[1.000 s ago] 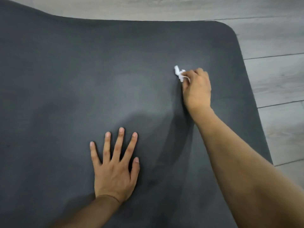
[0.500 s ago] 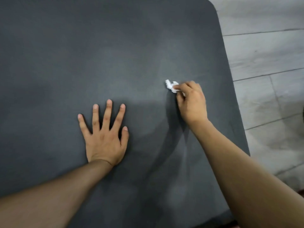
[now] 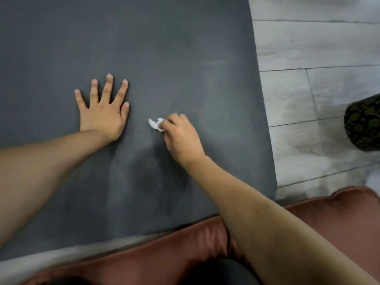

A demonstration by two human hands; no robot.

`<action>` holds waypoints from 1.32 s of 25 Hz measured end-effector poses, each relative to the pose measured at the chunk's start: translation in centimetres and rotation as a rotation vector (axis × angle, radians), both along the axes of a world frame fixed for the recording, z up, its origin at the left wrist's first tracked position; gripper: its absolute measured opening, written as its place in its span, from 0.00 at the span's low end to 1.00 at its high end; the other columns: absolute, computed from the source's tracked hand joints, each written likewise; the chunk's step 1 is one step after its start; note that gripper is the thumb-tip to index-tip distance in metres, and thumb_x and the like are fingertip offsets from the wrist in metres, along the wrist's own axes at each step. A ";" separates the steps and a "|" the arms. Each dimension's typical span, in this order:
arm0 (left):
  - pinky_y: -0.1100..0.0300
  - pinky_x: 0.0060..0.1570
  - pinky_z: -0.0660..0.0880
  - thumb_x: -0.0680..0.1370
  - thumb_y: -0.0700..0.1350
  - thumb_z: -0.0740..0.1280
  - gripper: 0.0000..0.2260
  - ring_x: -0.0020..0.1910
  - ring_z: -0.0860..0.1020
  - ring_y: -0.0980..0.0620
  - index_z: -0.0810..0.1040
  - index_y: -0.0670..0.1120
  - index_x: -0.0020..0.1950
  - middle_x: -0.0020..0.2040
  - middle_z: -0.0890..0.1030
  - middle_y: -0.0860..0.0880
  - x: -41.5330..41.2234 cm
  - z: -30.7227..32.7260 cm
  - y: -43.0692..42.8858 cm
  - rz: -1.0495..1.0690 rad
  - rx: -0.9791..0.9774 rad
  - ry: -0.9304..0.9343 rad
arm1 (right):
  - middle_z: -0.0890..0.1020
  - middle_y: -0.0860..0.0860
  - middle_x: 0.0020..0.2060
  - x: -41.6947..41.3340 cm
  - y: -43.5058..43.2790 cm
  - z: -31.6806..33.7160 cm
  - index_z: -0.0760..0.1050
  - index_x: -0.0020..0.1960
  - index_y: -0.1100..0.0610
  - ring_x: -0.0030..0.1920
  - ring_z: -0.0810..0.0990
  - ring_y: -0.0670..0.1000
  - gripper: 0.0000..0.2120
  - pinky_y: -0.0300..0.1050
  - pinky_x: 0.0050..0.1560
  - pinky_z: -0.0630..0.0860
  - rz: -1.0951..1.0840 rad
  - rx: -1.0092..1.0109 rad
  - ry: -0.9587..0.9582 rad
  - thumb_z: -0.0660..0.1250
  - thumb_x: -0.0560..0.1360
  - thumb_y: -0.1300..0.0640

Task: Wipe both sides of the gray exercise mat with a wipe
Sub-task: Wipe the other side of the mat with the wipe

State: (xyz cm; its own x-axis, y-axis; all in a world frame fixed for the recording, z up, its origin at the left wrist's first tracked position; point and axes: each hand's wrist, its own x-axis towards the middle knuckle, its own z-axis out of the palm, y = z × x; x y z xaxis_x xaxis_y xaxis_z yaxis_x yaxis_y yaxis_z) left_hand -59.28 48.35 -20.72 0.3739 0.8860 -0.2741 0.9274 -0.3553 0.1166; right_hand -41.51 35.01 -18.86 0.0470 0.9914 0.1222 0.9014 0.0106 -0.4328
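We press our left hand [image 3: 102,112], fingers spread flat, on the gray mat [image 3: 164,48] to anchor it. Our right hand [image 3: 181,136] pinches the crumpled wipe [image 3: 155,124] against the mat near its right edge, applying wiping pressure.

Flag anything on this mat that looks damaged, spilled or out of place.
Nothing is torn or spilled. The gray mat lies flat, with faint pale smears near its right edge. The only oddity is the wipe: a small crumpled wad pinched in the right hand, little for so wide a surface.
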 end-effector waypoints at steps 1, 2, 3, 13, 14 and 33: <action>0.28 0.74 0.47 0.85 0.57 0.49 0.26 0.82 0.47 0.39 0.47 0.58 0.83 0.84 0.46 0.48 0.6 0.8 -1.4 0.047 -0.039 0.005 | 0.78 0.56 0.41 0.1 -2.1 0.4 0.79 0.48 0.58 0.41 0.73 0.58 0.08 0.51 0.43 0.71 0.146 -0.046 -0.032 0.63 0.72 0.65; 0.27 0.74 0.49 0.85 0.56 0.50 0.27 0.82 0.47 0.38 0.46 0.56 0.83 0.84 0.45 0.47 1.4 1.6 -3.3 0.083 -0.072 0.028 | 0.77 0.55 0.42 1.9 -3.5 0.7 0.79 0.48 0.57 0.42 0.73 0.58 0.09 0.50 0.43 0.71 0.239 -0.066 -0.075 0.61 0.74 0.62; 0.27 0.73 0.51 0.85 0.56 0.51 0.28 0.82 0.46 0.37 0.44 0.55 0.83 0.84 0.44 0.45 2.1 2.5 -5.9 0.094 -0.107 0.068 | 0.77 0.55 0.42 4.6 -4.8 0.9 0.79 0.48 0.56 0.43 0.73 0.57 0.10 0.50 0.44 0.72 0.225 -0.071 -0.115 0.59 0.74 0.60; 0.28 0.74 0.52 0.78 0.72 0.53 0.40 0.81 0.37 0.36 0.28 0.63 0.78 0.80 0.29 0.44 5.6 3.9 -17.9 -0.101 -0.285 0.227 | 0.76 0.55 0.44 8.8 -12.6 0.8 0.79 0.49 0.57 0.44 0.73 0.58 0.09 0.50 0.43 0.71 -0.404 -0.160 -0.005 0.66 0.71 0.66; 0.29 0.74 0.53 0.78 0.72 0.54 0.41 0.81 0.38 0.36 0.28 0.64 0.78 0.81 0.30 0.44 5.8 4.0 -17.8 -0.097 -0.288 0.229 | 0.76 0.53 0.43 8.2 -13.2 0.5 0.78 0.49 0.56 0.43 0.73 0.56 0.09 0.50 0.41 0.72 -0.258 -0.143 -0.016 0.66 0.71 0.66; 0.35 0.78 0.45 0.79 0.67 0.44 0.31 0.82 0.51 0.43 0.50 0.62 0.82 0.84 0.52 0.49 19.5 -0.6 0.1 -0.213 0.136 -0.062 | 0.78 0.56 0.50 26.6 8.7 -1.4 0.79 0.54 0.57 0.52 0.73 0.58 0.09 0.42 0.45 0.63 -0.589 0.035 -0.077 0.62 0.77 0.62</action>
State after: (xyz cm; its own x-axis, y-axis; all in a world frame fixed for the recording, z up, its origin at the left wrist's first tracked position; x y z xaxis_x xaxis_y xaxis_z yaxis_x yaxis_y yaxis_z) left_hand -39.83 48.50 -21.33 0.5683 0.8127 -0.1288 0.8227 -0.5580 0.1089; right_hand -14.93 43.73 -20.22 0.5778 0.7963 0.1788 0.7884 -0.4880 -0.3744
